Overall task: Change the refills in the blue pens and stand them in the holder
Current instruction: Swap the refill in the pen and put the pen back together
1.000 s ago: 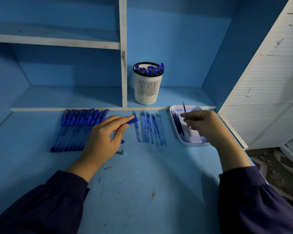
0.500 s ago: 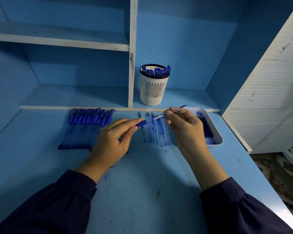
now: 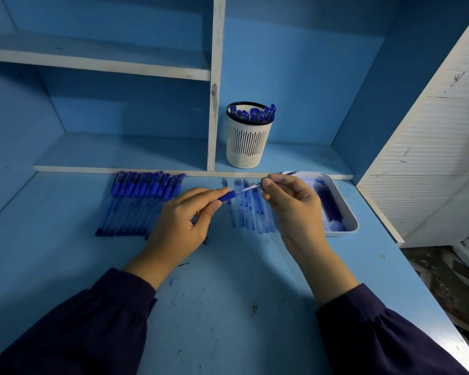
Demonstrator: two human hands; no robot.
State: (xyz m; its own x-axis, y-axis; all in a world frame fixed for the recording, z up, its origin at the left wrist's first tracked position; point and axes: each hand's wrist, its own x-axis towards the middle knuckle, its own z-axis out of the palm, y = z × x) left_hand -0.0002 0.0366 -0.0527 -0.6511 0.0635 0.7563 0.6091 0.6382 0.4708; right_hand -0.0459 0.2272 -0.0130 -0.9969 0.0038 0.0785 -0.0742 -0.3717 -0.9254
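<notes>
The left hand grips a blue pen and holds it steady above the surface, with its dark blue end poking out toward the right hand. The right hand pinches a thin refill, I think so it can slide into the pen. Pen and refill make one long line, low on the left and rising to the right, and the refill's far tip points over the white tray. Loose refills lie just under the hands. A row of pens waits on the left, and the holder stands on the shelf behind, with pens in it
</notes>
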